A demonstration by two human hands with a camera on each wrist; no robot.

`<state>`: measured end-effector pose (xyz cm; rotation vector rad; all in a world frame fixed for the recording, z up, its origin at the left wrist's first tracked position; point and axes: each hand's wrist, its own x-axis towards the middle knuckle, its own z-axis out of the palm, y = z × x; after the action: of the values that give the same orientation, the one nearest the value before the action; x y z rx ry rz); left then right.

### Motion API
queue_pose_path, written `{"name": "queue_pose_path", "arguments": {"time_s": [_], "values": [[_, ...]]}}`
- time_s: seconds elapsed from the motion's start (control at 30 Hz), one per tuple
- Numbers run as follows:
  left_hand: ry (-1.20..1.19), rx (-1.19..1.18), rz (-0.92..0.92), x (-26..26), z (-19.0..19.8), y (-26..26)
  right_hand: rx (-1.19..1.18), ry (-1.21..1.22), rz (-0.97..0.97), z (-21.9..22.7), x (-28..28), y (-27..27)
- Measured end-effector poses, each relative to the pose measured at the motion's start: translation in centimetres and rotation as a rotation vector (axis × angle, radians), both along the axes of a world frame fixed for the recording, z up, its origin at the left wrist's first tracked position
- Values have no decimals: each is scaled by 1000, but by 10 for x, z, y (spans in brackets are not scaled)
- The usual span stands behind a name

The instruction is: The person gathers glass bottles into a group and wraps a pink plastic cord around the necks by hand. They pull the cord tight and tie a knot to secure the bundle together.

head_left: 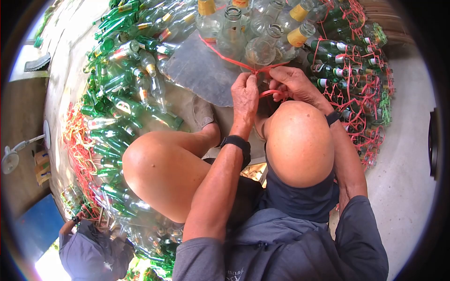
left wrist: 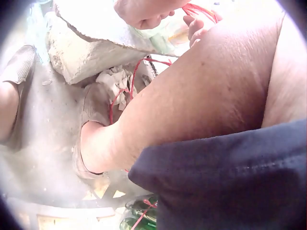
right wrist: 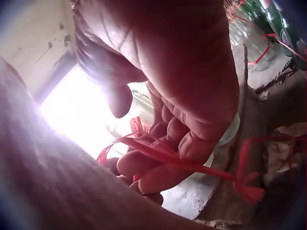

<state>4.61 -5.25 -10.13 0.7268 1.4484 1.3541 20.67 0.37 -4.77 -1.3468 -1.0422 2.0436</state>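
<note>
Several clear glass bottles stand grouped on a grey slab, some with yellow paper at the neck. A red plastic string runs round the near side of the group and meets in a knot-like crossing in front. My left hand pinches the string at this crossing between thumb and fingers. Just right of it, my right hand grips the string too, with a loose loop hanging below. In the right wrist view, the string passes across the curled fingers of that hand and trails off frayed.
Loose green bottles lie heaped at left. Bundles of bottles tied with red string are stacked at right. A pile of red string lies far left. My bent knees flank the work. Another person is at lower left.
</note>
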Motion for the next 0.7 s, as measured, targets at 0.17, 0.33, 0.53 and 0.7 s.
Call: {"name": "queue_pose_path", "arguments": {"time_s": [0.17,0.33,0.53,0.7], "values": [[-14,23,-28,0,-2,-2,149,-169,92,-9,-4,7],[-39,67,-5,2,-6,-1,141,-187,70,-10,-18,3],[-37,74,10,3,-8,-3,151,-220,34,-11,-23,0],[-14,70,-1,3,-8,-2,158,-195,4,-14,-22,0]]}}
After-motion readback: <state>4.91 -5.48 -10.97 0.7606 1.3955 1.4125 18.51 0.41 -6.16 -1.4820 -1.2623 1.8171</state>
